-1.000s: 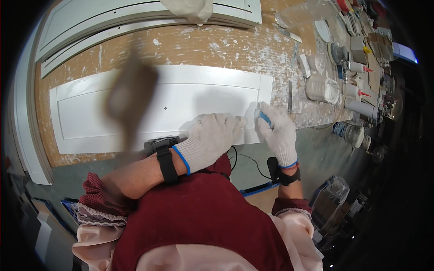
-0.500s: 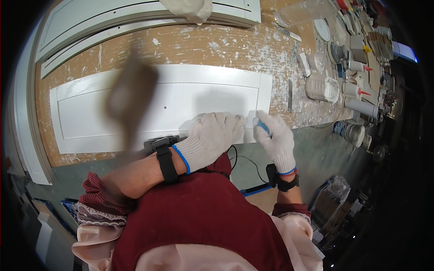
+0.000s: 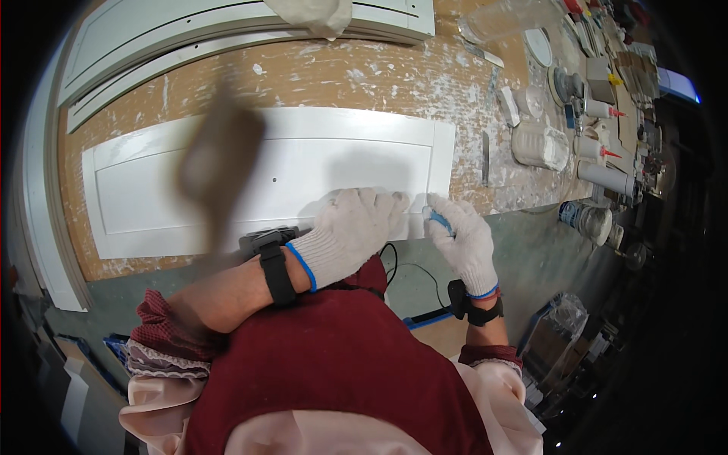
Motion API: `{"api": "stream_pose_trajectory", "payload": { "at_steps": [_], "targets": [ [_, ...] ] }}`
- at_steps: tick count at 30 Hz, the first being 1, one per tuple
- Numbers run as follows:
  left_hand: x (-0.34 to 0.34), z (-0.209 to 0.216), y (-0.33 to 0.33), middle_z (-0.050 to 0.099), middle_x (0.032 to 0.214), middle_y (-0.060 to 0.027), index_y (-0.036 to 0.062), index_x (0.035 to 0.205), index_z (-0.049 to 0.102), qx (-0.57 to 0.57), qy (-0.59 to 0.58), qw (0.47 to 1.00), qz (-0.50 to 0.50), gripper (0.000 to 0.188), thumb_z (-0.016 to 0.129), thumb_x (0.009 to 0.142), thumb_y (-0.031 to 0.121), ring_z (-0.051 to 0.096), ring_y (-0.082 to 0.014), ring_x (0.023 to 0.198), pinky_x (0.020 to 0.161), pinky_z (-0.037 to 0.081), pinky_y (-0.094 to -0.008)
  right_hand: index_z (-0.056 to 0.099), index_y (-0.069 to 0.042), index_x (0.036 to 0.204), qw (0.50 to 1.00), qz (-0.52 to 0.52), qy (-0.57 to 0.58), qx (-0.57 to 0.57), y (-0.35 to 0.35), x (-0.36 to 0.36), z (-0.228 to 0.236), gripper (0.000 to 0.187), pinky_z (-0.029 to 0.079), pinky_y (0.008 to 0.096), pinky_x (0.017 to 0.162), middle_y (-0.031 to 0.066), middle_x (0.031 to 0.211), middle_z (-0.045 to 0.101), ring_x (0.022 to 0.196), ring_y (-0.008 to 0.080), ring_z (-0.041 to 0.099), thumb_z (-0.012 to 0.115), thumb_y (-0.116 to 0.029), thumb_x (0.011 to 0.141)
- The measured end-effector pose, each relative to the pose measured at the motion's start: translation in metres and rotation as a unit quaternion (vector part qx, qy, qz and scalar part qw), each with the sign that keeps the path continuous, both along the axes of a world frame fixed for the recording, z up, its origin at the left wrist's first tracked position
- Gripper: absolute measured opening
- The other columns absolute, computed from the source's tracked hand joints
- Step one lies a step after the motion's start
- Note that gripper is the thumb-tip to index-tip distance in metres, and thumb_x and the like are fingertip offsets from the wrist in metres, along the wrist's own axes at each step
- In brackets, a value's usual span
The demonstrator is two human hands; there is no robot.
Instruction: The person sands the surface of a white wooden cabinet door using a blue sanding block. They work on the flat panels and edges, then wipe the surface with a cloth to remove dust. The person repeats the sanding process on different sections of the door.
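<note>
A white framed panel (image 3: 341, 163) lies flat on the worktable, with a small dark hole in its middle. My left hand (image 3: 353, 227), in a white knit glove with a blue cuff, rests on the panel's near edge, right of its middle. Its fingers lie stretched over the surface and hold nothing that I can see. At the panel's near right corner, my right hand (image 3: 464, 239), gloved the same way, is closed around a small blue piece (image 3: 440, 221). Fingers cover most of that piece, so its kind is unclear.
More white panels (image 3: 152, 57) are stacked at the back left, a pale cloth (image 3: 318, 15) on top. A white-smeared plastic tub (image 3: 540, 146), a clear bottle (image 3: 500, 21), a sander (image 3: 565, 85) and red-tipped bottles (image 3: 599, 149) crowd the right. A blurred brown shape (image 3: 220, 159) blocks part of the view.
Both hands stay almost in place at the panel's near edge. My right hand has shifted slightly, its fingertips a little lower around the blue piece. The left has barely moved.
</note>
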State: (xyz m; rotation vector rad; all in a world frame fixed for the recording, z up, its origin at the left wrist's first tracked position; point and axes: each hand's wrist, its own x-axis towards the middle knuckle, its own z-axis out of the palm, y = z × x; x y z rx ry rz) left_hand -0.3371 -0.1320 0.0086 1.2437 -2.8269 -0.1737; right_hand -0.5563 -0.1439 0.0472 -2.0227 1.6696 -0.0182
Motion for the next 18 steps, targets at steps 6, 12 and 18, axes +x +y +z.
{"api": "stream_pose_trajectory", "payload": {
  "at_steps": [6,12,18],
  "targets": [
    [0.001,0.003,0.0,0.054,0.096,-0.0023,0.007,0.132,0.049,0.005,0.013,1.0,0.006,0.054,0.059,0.079,0.02,0.052,-0.0191,0.09,0.072,0.045,-0.0307,0.064,-0.014,0.12,1.0,0.0,0.002,-0.011,-0.002,0.005,0.005,0.038,0.052,0.0384,0.074,0.0129,0.098,0.065,0.086,0.0315,0.064,0.066,-0.017,0.082],
    [0.026,0.005,-0.008,0.058,0.097,-0.0041,0.0065,0.124,0.054,0.126,0.109,0.985,0.049,0.05,0.064,0.077,0.023,0.06,-0.0214,0.089,0.068,0.051,-0.0347,0.067,-0.01,0.115,0.997,-0.031,-0.064,0.002,-0.002,0.002,0.013,0.033,0.052,0.0349,0.077,0.0136,0.098,0.066,0.087,0.0288,0.065,0.067,-0.013,0.081],
    [0.112,0.012,0.005,0.059,0.098,-0.0082,0.0134,0.119,0.059,0.187,0.217,0.949,0.13,0.044,0.069,0.078,0.026,0.061,-0.0286,0.087,0.072,0.051,-0.0398,0.069,-0.008,0.109,0.981,-0.087,-0.174,0.017,-0.005,0.012,0.014,0.029,0.051,0.0323,0.081,0.0136,0.098,0.067,0.089,0.0276,0.065,0.069,-0.011,0.08]
  ]
}}
